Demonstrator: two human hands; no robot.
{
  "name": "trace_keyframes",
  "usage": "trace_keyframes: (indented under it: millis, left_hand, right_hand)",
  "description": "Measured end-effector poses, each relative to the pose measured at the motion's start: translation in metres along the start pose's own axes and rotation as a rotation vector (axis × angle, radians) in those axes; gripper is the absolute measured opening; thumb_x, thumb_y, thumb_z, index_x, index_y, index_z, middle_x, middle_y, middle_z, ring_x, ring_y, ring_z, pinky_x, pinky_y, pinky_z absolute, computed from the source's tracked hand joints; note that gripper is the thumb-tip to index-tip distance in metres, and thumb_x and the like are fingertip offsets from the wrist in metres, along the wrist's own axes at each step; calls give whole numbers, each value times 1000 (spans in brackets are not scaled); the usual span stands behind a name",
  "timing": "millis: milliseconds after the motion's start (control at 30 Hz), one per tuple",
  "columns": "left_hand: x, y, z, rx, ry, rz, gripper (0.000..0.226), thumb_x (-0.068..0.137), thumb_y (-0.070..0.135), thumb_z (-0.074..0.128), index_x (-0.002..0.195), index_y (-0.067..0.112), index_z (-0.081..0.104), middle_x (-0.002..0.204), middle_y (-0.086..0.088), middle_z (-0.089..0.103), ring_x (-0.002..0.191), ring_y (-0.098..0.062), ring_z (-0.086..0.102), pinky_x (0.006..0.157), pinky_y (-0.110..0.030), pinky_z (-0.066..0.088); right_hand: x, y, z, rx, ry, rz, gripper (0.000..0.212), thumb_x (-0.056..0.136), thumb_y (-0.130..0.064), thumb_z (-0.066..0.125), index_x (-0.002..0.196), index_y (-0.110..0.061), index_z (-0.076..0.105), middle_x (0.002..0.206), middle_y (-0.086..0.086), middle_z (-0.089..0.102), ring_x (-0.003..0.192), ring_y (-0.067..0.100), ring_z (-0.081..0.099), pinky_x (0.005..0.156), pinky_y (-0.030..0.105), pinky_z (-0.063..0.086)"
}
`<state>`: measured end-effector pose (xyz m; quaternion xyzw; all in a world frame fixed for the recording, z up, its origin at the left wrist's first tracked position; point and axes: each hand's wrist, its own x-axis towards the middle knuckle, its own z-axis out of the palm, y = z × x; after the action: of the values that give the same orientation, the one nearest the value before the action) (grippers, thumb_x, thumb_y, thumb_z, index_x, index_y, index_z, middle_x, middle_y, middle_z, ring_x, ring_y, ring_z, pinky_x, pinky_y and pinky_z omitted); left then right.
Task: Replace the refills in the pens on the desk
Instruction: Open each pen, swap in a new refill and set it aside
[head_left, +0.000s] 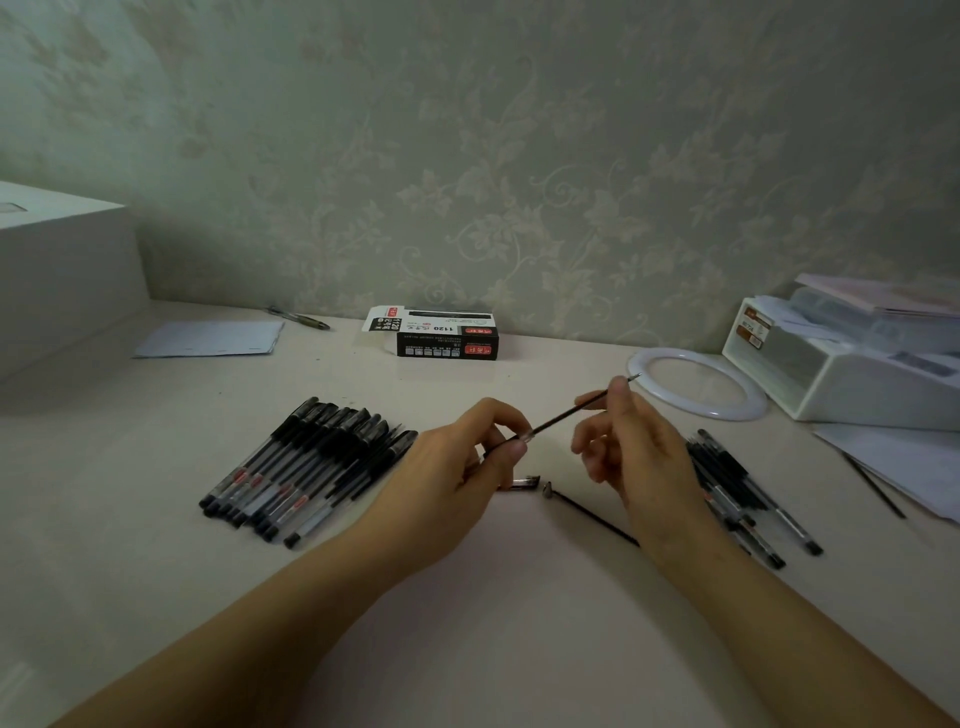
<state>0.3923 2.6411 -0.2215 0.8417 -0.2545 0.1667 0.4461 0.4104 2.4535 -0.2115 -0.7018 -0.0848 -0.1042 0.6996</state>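
Note:
My left hand (470, 467) grips a clear pen barrel (511, 444) above the desk's middle. A thin black refill (571, 413) sticks out of the barrel, slanting up to the right. My right hand (631, 447) pinches the refill near its tip. On the desk between my hands lie a small pen tip piece (548, 488), a short dark pen part (522, 483) and another black refill (597, 519). Several capped black pens (306, 467) lie in a row on the left. A second heap of pens (743, 499) lies to the right, partly hidden by my right hand.
An open black-and-white pen box (441, 335) stands by the wall. A white ring lamp (698, 384), a white organiser (841, 358) and papers (904, 467) are at the right. A paper sheet (210, 338), a lone pen (301, 318) and a white box (57, 270) sit at the left.

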Motion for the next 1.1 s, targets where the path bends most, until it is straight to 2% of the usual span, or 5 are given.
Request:
trace_keyframes:
  millis: [300,433,733,867,1100]
  left_hand:
    - [1,-2,0,6,3,-24,15,99,26,49,110,34,55,73,9,61,46,-5,44,50,-9,31]
    - [0,-2,1,66,-36,-23,17,99,27,47,111,35,56,72,10,59,48,-5,47,49,-11,32]
    - [0,-4,0,10,20,-18,20,99,28,47,115,38,52,73,9,61,47,-9,43,55,-28,45]
    - [0,-5,0,23,32,-23,24,98,27,48,120,37,50,73,9,60,45,-7,43,51,-11,34]
    - [0,-6,0,46,-4,-27,21,98,26,49,117,35,55,71,10,59,45,-6,44,49,-10,29]
  right_hand:
    - [-4,-2,2,-69,-77,-178,41,91,-54,43,110,-23,61,79,5,68,58,12,52,60,21,47]
    - [-1,0,0,-51,-55,-204,25,96,-37,52,93,-18,68,70,5,66,56,11,50,57,18,46]
    - [2,11,-4,-432,-106,-194,34,74,-67,63,93,-39,68,87,-13,68,66,3,58,63,16,49]
    - [0,20,-7,-773,-201,-289,29,75,-51,76,99,-36,68,90,-15,58,71,5,55,65,10,42]
    - [2,25,-7,-848,-300,-330,9,84,-22,75,93,-23,74,83,-10,58,72,-1,54,67,5,38]
